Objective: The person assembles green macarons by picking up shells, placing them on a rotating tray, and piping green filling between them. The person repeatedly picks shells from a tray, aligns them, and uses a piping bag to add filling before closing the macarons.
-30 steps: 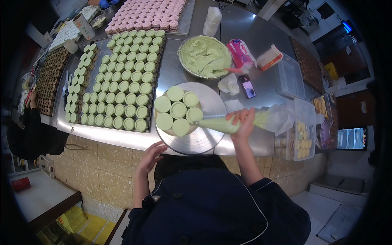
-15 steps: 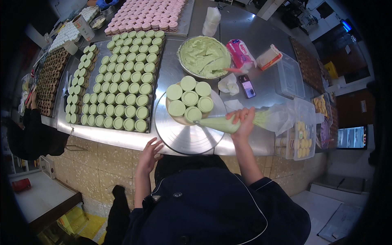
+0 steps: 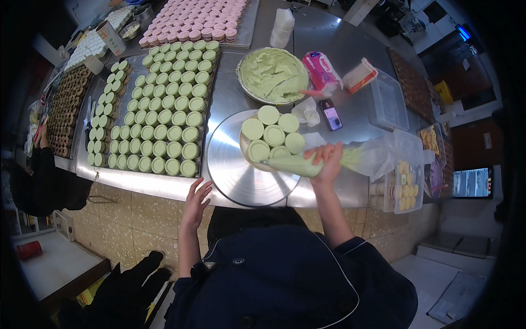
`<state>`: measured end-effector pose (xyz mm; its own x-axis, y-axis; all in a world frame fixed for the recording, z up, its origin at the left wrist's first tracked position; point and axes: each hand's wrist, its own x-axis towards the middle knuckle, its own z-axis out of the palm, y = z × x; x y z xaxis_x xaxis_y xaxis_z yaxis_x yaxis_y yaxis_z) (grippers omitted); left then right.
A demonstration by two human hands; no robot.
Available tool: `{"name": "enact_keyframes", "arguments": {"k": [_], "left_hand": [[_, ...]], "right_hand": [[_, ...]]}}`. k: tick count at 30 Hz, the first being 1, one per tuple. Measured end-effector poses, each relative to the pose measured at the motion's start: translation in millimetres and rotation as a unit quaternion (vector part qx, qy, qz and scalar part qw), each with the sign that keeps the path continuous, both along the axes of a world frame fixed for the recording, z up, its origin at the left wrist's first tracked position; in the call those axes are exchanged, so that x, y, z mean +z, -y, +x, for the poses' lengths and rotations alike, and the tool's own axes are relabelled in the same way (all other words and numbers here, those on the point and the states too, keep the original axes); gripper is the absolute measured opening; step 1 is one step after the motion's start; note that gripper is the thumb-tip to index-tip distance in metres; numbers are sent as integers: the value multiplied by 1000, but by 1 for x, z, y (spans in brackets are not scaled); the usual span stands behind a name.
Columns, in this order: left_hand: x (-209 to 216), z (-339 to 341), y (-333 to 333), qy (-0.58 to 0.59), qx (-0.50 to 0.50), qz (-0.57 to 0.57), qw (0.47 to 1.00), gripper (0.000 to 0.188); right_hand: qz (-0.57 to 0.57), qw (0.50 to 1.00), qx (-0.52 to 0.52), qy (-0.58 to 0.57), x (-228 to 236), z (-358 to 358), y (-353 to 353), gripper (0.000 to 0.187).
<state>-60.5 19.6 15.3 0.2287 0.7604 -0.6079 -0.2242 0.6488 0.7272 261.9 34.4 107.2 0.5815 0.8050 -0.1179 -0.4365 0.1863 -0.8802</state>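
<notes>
My right hand (image 3: 327,163) grips a clear piping bag (image 3: 294,165) filled with pale green cream. The bag's tip points left, over the near edge of a cluster of green-topped round cakes (image 3: 274,135). They sit off-centre, toward the right, on a round metal turntable (image 3: 233,178), with a thin tan edge showing beneath them. Part of the nearest cakes is hidden by the bag. Beside the turntable's left rim, my left hand (image 3: 196,203) hovers with its fingers apart, holding nothing.
A bowl of green cream (image 3: 272,75) stands behind the turntable, a phone (image 3: 330,115) and wipes packet (image 3: 322,72) to its right. At left lies a tray of green-topped cakes (image 3: 159,118). Clear boxes (image 3: 402,186) stand right. Another person (image 3: 49,183) works at far left.
The turntable has turned, carrying the cake cluster to the right. My left hand has shifted slightly left and up from the rim. At lower left, another person's dark-clothed legs show more.
</notes>
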Motion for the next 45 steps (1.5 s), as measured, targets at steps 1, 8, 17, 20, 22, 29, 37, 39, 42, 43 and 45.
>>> {"name": "enact_keyframes", "arguments": {"k": [1, 8, 17, 20, 22, 29, 37, 39, 42, 43, 45], "left_hand": [[-1, 0, 0, 1, 7, 2, 1000, 46], [-4, 3, 7, -8, -20, -22, 1000, 42], [3, 7, 10, -83, -127, -48, 987, 38], [7, 9, 9, -101, -141, -53, 983, 40], [9, 10, 8, -113, -151, -45, 981, 41], [3, 14, 5, -114, -106, 16, 988, 41], [-8, 19, -5, -220, -68, 154, 961, 36], [-5, 31, -10, -374, -31, 289, 881, 34], [4, 50, -35, -183, -26, 318, 930, 30], [6, 59, -45, -161, -64, 322, 931, 32], [11, 76, -65, -81, -124, 363, 920, 37]], "right_hand": [[2, 1000, 0, 2, 0, 0, 0, 48], [0, 1000, -7, 11, 1, 3, 1, 48], [3, 1000, -17, 21, 1, 5, 2, 48], [1, 999, -24, 26, 2, 7, 3, 48], [-2, 999, -30, 39, 2, 8, 3, 48], [6, 997, -44, 62, 10, 7, 6, 47], [61, 988, -132, 54, 42, 11, 10, 46], [84, 987, -133, 42, 47, 16, 11, 43], [102, 987, -125, 17, 50, 22, 18, 41], [100, 986, -131, 1, 50, 24, 19, 42], [95, 984, -147, -23, 49, 28, 24, 44]]}}
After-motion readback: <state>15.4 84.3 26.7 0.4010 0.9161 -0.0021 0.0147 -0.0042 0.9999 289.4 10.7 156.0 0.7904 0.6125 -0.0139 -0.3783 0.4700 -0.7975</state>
